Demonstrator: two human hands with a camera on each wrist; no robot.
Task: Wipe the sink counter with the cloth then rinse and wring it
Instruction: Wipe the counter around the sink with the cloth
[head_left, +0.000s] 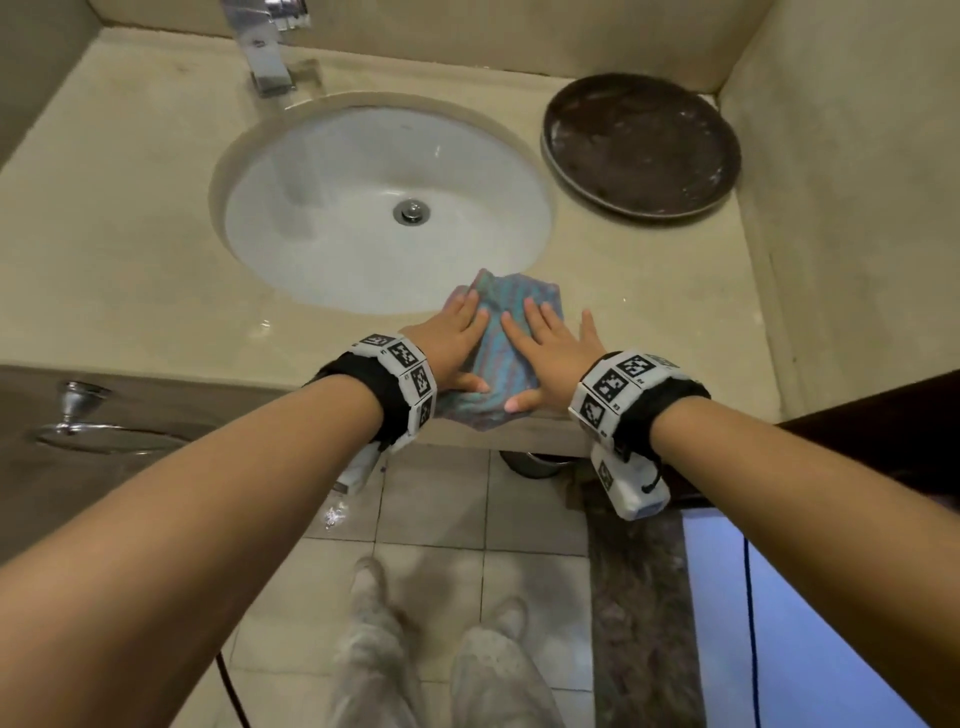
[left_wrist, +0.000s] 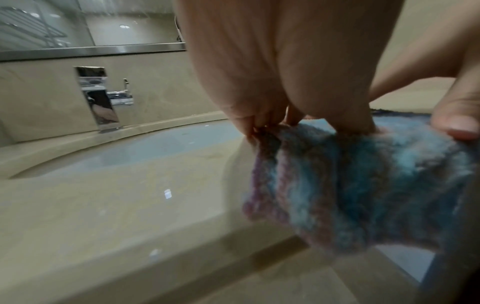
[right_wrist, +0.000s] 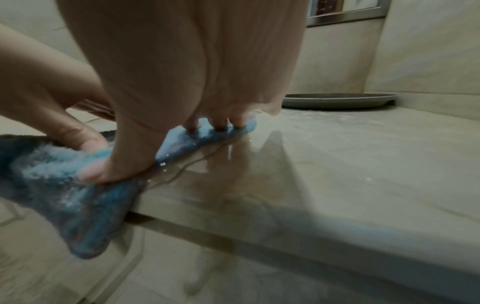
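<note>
1. The cloth (head_left: 488, 358), striped in blue, teal and purple, is laid on the front strip of the sink counter (head_left: 130, 270), just in front of the right part of the basin (head_left: 332, 208).
2. Its long axis is run from the counter's front edge back toward the basin; the far end is pointed at the basin rim, and the near end is draped over the front edge, as seen in both wrist views.
3. The stripes are run roughly along that same axis.
4. The left hand (head_left: 451, 347) is pressed flat on the cloth's left half, fingers straight and close together, thumb laid across the near part; nothing is grasped.
5. The right hand (head_left: 551, 349) is pressed flat on the right half, fingers extended, nothing clenched; its thumb is set near the overhanging end, and its little finger is spread out over bare counter.
6. A wet film is seen on the counter beside the cloth in the right wrist view.
7. A chrome faucet (head_left: 267, 52) is mounted behind the basin, and a dark round tray (head_left: 641, 145) is set at the back right corner, well apart from the cloth.
</note>
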